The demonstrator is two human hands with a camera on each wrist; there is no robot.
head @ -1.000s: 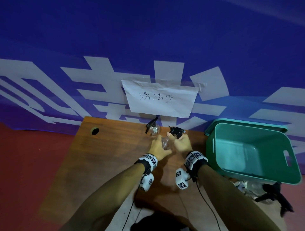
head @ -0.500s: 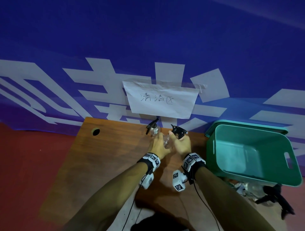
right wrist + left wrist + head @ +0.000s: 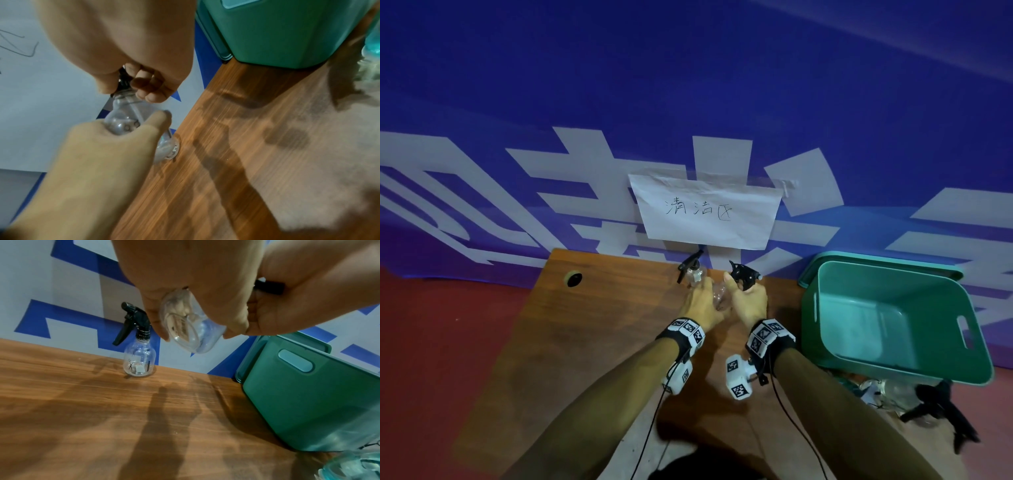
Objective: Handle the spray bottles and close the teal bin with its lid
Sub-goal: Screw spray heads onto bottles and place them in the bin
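A clear spray bottle (image 3: 719, 296) with a black trigger head (image 3: 743, 277) is held in the air over the back of the wooden table. My left hand (image 3: 702, 305) grips its clear body (image 3: 191, 331). My right hand (image 3: 750, 301) curls round the neck and black head (image 3: 123, 81). A second clear spray bottle (image 3: 693, 274) stands upright by the wall, just left of my hands (image 3: 138, 360). The teal bin (image 3: 818, 308) sits open and tilted at the right, with nothing in it. Its teal lid (image 3: 876, 257) lies behind it against the wall.
More clear bottles (image 3: 890, 390) with black trigger heads (image 3: 941, 407) lie under the bin's near edge at the lower right. A paper sign (image 3: 705, 212) hangs on the blue wall. The table (image 3: 585, 342) has a cable hole (image 3: 574, 278) at its back left.
Hardly anything differs: both hands stay on the same bottle at the back of the table, and only the head view has shifted slightly.
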